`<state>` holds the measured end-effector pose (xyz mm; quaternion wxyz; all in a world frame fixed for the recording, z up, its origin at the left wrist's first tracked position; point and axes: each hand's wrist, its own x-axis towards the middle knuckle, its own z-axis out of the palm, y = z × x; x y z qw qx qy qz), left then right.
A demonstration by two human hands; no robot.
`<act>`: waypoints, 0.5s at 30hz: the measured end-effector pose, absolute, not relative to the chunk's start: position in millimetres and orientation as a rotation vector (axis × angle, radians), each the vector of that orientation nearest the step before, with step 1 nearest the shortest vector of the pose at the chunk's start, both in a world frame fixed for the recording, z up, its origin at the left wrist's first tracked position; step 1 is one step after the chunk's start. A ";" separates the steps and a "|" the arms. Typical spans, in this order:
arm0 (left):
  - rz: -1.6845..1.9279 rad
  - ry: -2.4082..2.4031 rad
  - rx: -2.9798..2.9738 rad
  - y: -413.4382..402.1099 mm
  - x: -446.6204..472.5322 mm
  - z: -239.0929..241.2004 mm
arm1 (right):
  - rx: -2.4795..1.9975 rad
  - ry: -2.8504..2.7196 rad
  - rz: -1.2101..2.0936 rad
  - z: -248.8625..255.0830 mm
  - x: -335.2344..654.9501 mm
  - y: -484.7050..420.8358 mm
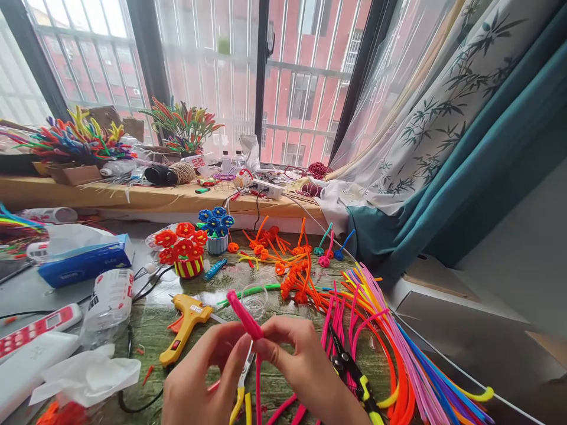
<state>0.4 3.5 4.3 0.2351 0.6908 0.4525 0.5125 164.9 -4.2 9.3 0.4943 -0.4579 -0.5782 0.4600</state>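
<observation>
a: while you hold it like that, where does the pink pipe cleaner (245, 320) sit between your hands?

b: right in the middle. your left hand (201, 378) and your right hand (305, 363) meet at one spot on it, fingertips pinched shut on the stem from either side, low over the table (153, 330).

a: which hand is nearer to the free end?

b: they're level, as far as i can tell. both grips sit at the same place on the stem, and the short free end rises from there.

a: and its long axis?

b: tilted. from the pinch the upper part runs up and to your left, away from you, with the tip pointing toward the yellow glue gun (183, 324) side of the table. below the pinch a pink length drops nearly straight down toward you, between your wrists, so the stem seems bent at your fingers. whether that lower piece is the same stem, i can't say for sure.

a: what lies close by?

b: yellow-handled scissors (241, 392) just under your left fingers, the black and yellow pliers (354, 378) near your right wrist, and the fanned bundle of coloured pipe cleaners (411, 366) further right. a small clear cup (256, 300) stands just beyond the tip.
</observation>
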 end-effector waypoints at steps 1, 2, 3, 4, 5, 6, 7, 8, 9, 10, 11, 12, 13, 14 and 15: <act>1.392 1.230 1.840 6.5 1.2 7.3 | -1.117 -1.462 1.072 8.6 162.5 -1.3; 1.383 1.225 1.788 8.8 2.3 9.0 | -1.116 -1.507 1.030 7.0 160.3 1.5; 1.376 1.228 1.757 10.4 3.6 9.7 | -1.105 -1.528 1.006 4.5 158.6 4.0; 1.379 1.244 1.745 11.3 4.9 9.6 | -1.086 -1.535 1.013 1.4 157.5 6.4; 1.391 1.265 1.736 11.7 6.3 9.0 | -1.066 -1.527 1.043 -2.3 157.1 8.6; 1.395 1.278 1.729 11.8 7.6 8.1 | -1.045 -1.503 1.091 -6.2 157.0 10.5; 1.400 1.288 1.722 11.8 8.8 7.1 | -1.018 -1.463 1.153 -10.1 157.2 12.1; 1.407 1.288 1.722 12.0 10.1 6.0 | -0.989 -1.413 1.217 -13.7 157.4 13.4; 1.412 1.279 1.731 12.6 11.2 4.9 | -0.963 -1.354 1.275 -16.9 157.3 14.2; 1.419 1.263 1.745 13.6 12.3 3.6 | -0.935 -1.287 1.328 -19.6 157.0 14.8; 1.424 1.240 1.768 15.0 13.2 2.0 | -0.900 -1.214 1.382 -21.6 156.4 15.2; 1.433 1.211 1.801 16.6 13.9 0.2 | -0.860 -1.137 1.432 -23.1 155.5 15.4; 1.443 1.179 1.839 18.1 14.4 -2.0 | -0.819 -1.063 1.473 -24.0 154.8 15.6; 1.460 1.147 1.877 19.4 14.8 -4.3 | -0.779 -0.995 1.504 -24.5 154.3 15.9; 1.484 1.119 1.909 20.3 14.9 -6.6 | -0.742 -0.947 1.524 -24.7 154.2 16.2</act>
